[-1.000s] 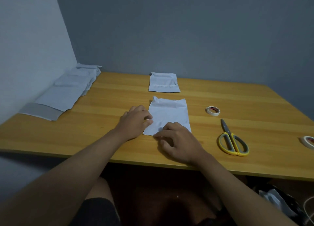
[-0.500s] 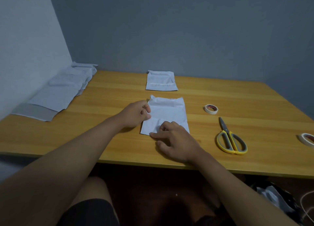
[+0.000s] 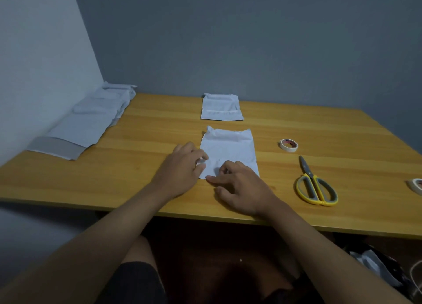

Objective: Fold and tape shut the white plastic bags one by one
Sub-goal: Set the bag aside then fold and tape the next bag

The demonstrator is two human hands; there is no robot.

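A white plastic bag (image 3: 230, 147) lies flat on the wooden table (image 3: 141, 173) in front of me. My left hand (image 3: 182, 164) is at the bag's near left edge, fingertips pinching it. My right hand (image 3: 239, 185) rests on the bag's near edge with its fingers curled and its index finger stretched along the edge. A second white bag (image 3: 221, 108), folded, lies farther back. A tape roll (image 3: 288, 145) sits right of the bag, and yellow-handled scissors (image 3: 316, 187) lie nearer on the right.
A stack of white bags (image 3: 91, 121) runs along the left wall. Another tape roll (image 3: 416, 185) is cut off at the right edge. The table's front edge passes just under my forearms. A dark bag (image 3: 376, 265) lies on the floor at right.
My left hand slid back toward the bag's near left corner. My right hand stayed on the near edge with little movement.
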